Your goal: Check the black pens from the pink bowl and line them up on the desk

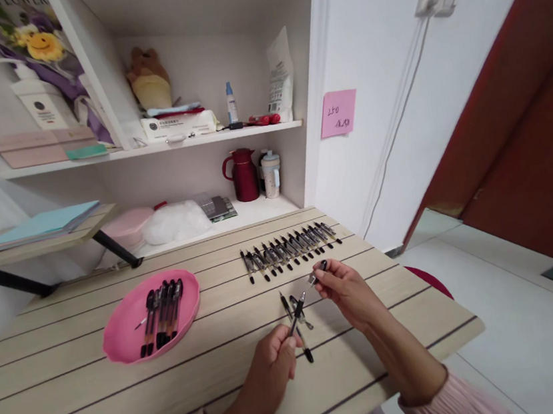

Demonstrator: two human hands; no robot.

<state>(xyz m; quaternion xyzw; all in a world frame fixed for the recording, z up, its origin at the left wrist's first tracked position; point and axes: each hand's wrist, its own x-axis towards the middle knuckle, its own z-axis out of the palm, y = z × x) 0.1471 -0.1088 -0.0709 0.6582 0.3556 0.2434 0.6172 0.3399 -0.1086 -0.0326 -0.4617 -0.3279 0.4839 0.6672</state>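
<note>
My left hand point(275, 361) is closed round the barrel of a black gel pen point(297, 313), its bare tip pointing up and to the right. Just beyond that tip, my right hand point(342, 289) pinches a pen cap point(317, 273), clear with a dark end. A small gap separates cap and tip. Beneath the held pen lie an uncapped pen point(307, 353) and a loose clear cap point(309, 324). A row of several capped black pens point(289, 249) lies side by side farther back on the table.
On the left of the slatted table point(79, 406) sits a pink tray point(117, 347) holding several dark pens point(161, 315). A small raised shelf point(73, 235) stands behind it. At the back, the cabinet holds a red jug point(244, 176) and a cup point(271, 175).
</note>
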